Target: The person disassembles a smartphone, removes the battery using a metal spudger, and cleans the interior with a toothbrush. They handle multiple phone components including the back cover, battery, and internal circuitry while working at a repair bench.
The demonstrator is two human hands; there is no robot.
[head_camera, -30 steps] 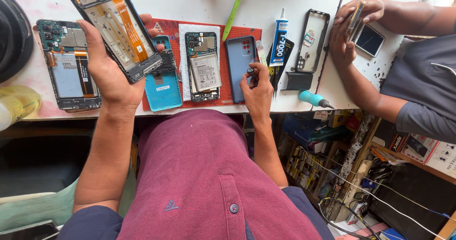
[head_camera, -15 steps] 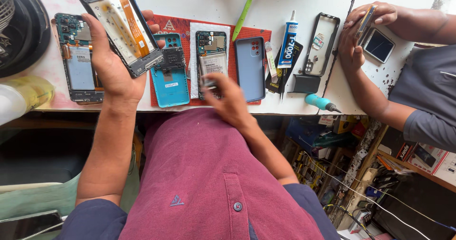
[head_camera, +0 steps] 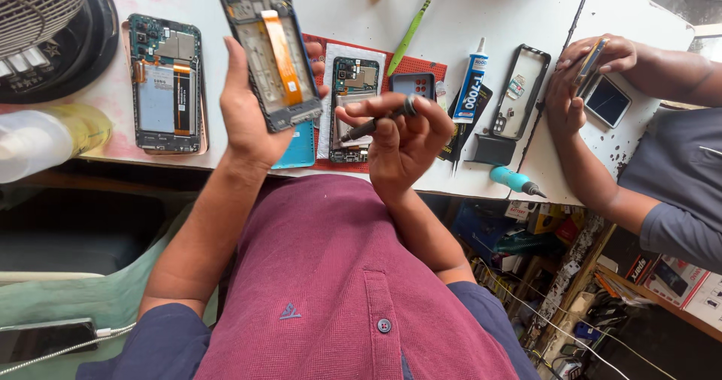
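Observation:
My left hand (head_camera: 248, 117) holds up an opened phone frame (head_camera: 267, 45) with an orange flex cable down its middle, above the white table (head_camera: 496, 11). My right hand (head_camera: 402, 143) is raised over the table's front edge and grips a thin dark screwdriver (head_camera: 376, 123), tip pointing left. Behind my right hand, an opened phone (head_camera: 352, 109) lies on a red mat (head_camera: 425, 68). A blue phone back (head_camera: 302, 147) peeks out under my left hand.
Another opened phone (head_camera: 165, 83) lies at left beside a black fan base (head_camera: 53, 41). A glue tube (head_camera: 472, 86), a phone frame (head_camera: 519, 90), a teal screwdriver (head_camera: 511, 179) and a green tool (head_camera: 414, 26) lie on the right. Another person's hands (head_camera: 579, 79) hold a phone.
My right hand left the phones on the mat, swung toward me, and now holds a dark screwdriver up. My left hand keeps the phone frame raised.

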